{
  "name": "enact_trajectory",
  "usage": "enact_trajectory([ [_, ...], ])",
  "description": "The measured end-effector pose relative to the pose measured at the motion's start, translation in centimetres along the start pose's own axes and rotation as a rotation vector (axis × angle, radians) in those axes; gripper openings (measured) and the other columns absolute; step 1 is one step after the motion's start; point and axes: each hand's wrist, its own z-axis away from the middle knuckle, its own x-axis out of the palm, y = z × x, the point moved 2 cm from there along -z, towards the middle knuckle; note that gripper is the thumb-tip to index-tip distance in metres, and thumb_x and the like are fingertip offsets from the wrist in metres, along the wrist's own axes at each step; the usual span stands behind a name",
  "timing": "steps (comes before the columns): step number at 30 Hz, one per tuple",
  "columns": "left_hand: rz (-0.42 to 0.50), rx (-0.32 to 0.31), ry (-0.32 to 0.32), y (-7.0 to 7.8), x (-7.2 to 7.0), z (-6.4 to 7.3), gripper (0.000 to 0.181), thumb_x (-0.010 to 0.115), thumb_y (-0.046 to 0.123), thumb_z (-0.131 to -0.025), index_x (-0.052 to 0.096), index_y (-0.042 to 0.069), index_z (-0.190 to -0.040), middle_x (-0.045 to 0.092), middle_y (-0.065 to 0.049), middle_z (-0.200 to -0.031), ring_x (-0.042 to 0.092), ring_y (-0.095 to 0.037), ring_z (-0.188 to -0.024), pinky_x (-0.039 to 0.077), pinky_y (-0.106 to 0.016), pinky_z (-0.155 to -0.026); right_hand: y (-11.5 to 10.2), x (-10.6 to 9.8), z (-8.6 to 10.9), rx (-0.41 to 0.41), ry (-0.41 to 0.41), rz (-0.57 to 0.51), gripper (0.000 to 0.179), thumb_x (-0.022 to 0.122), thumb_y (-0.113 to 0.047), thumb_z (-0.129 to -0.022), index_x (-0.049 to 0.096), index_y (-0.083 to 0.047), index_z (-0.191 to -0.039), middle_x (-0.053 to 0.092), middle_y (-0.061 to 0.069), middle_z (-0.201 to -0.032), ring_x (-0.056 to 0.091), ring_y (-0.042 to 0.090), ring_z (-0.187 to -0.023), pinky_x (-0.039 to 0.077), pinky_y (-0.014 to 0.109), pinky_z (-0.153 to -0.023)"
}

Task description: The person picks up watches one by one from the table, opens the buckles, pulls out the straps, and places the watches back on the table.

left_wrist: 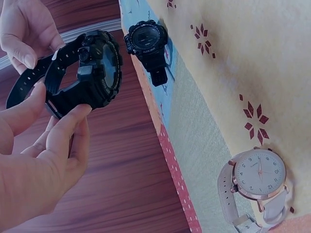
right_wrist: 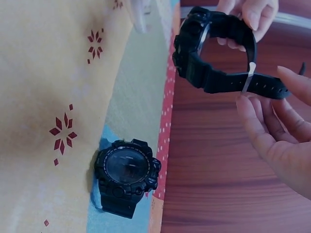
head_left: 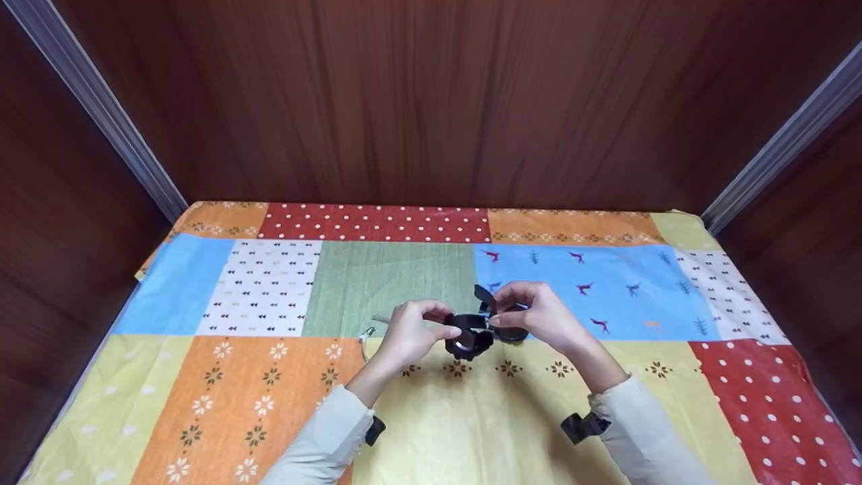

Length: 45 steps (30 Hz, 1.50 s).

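A black digital watch with a chunky case and a holed strap is held above the cloth, its strap curved into a loop. My left hand grips it near the case, with thumb and fingers on the strap. My right hand pinches the free strap end beside a pale metal buckle. A second black digital watch lies face up on the cloth, just beyond the right hand. On the left side lies a watch with a white dial and pale strap, mostly hidden by my left hand in the head view.
A patchwork-print cloth covers the table. Dark wood-grain panels rise behind it and at both sides, with metal strips at the corners. Black wrist cameras are strapped at both sleeves.
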Motion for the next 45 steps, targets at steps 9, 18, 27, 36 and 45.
enact_trajectory([
  [9,-0.006,-0.003,-0.006,0.0,-0.1,0.1,0.020,0.074,0.008,-0.074,0.068,0.002,-0.093,0.067,-0.006,-0.086,0.060,-0.022,-0.088,0.044,-0.038,-0.082,1.2,-0.3,-0.1,0.002,-0.033,-0.045,0.023,0.072,-0.004,-0.074,0.062,0.006,-0.093,0.064,0.011,-0.080,0.059,0.017,-0.074,0.049,0.027,-0.065],
  [18,0.012,-0.021,-0.006,0.0,0.0,0.0,0.020,0.074,0.009,-0.074,0.068,0.002,-0.092,0.067,-0.005,-0.086,0.060,-0.021,-0.089,0.043,-0.040,-0.084,1.5,-0.8,0.0,0.014,-0.075,-0.131,0.025,0.070,-0.002,-0.075,0.059,0.008,-0.094,0.065,0.018,-0.086,0.062,0.015,-0.075,0.051,0.030,-0.069],
  [27,0.018,-0.018,0.001,0.1,-0.2,0.0,0.018,0.074,0.008,-0.074,0.068,0.003,-0.089,0.067,-0.005,-0.084,0.061,-0.021,-0.086,0.044,-0.040,-0.082,1.6,-1.0,-0.2,0.017,-0.095,-0.207,0.028,0.070,0.001,-0.075,0.057,0.011,-0.097,0.065,0.019,-0.088,0.063,0.017,-0.077,0.051,0.031,-0.071],
  [36,0.009,-0.020,0.014,0.0,-0.2,-0.1,0.017,0.075,0.009,-0.074,0.067,0.004,-0.089,0.067,-0.004,-0.084,0.060,-0.020,-0.087,0.044,-0.034,-0.077,1.7,-0.9,0.0,0.027,-0.082,-0.322,0.027,0.069,0.004,-0.075,0.055,0.014,-0.097,0.066,0.016,-0.089,0.064,0.020,-0.076,0.052,0.031,-0.070],
  [45,0.024,0.004,0.020,-0.1,-0.3,0.0,0.017,0.074,0.008,-0.075,0.067,0.003,-0.090,0.067,-0.005,-0.085,0.060,-0.021,-0.088,0.046,-0.034,-0.075,1.9,-0.9,-0.1,0.023,-0.094,-0.348,0.028,0.068,0.005,-0.076,0.054,0.014,-0.098,0.067,0.015,-0.088,0.064,0.025,-0.080,0.051,0.033,-0.071],
])
